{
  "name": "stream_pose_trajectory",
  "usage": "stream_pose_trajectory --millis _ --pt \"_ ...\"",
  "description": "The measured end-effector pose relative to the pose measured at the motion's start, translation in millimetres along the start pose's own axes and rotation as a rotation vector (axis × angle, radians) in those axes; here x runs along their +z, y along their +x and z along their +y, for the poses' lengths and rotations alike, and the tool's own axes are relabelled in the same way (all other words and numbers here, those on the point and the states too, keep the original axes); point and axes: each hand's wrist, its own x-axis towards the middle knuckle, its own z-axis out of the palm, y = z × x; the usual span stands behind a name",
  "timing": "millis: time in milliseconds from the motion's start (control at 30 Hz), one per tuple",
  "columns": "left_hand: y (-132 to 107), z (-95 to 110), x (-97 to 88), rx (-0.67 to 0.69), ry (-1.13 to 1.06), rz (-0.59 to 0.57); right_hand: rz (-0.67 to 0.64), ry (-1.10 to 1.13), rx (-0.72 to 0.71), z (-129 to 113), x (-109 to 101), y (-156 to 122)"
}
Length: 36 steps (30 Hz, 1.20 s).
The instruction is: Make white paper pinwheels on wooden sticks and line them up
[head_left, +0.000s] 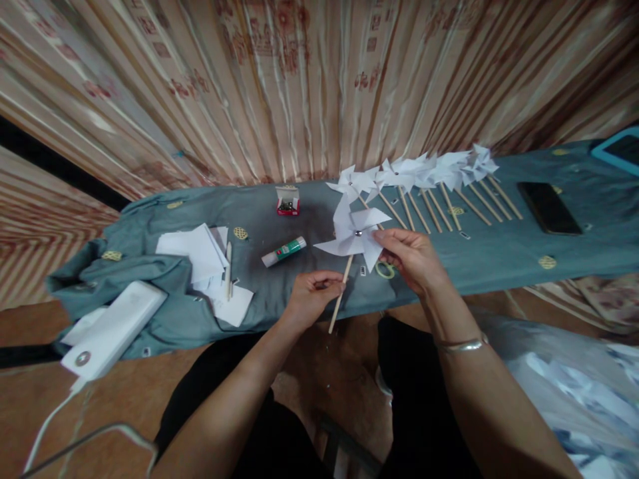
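Observation:
A white paper pinwheel [345, 233] with a shiny pin at its centre is held up over the table's front edge. Its thin wooden stick [338, 307] is pinched in my left hand [315, 296], closed just below the paper blades. My right hand [409, 256] pinches a blade on the right side between thumb and fingers. Behind my right fingers, a green ring [385, 270], perhaps a scissor handle, lies partly hidden. A glue stick [283, 252] lies left of the pinwheel, and beyond it stands a small open red box of pins [288, 201].
Finished-looking pinwheels [452, 171] lie in a row along the back of the green cloth [504, 259]. Paper sheets [192, 247] and a pencil-like stick [228, 269] lie left, near a white power bank [114, 330] with cable. A dark phone [549, 207] lies right. A patterned curtain [319, 86] hangs behind.

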Motion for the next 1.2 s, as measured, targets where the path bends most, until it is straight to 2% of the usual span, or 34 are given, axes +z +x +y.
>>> stream_pose_trajectory --millis 733,1033,1200 --pt "0 0 0.2 0.014 0.000 0.032 -0.060 0.030 0.057 4 8 -4" --pt "2 2 0.7 0.030 -0.036 0.020 -0.093 -0.002 0.056 4 13 -8" --pt "1 2 0.5 0.043 -0.022 0.018 -0.106 -0.050 0.010 7 14 -8"
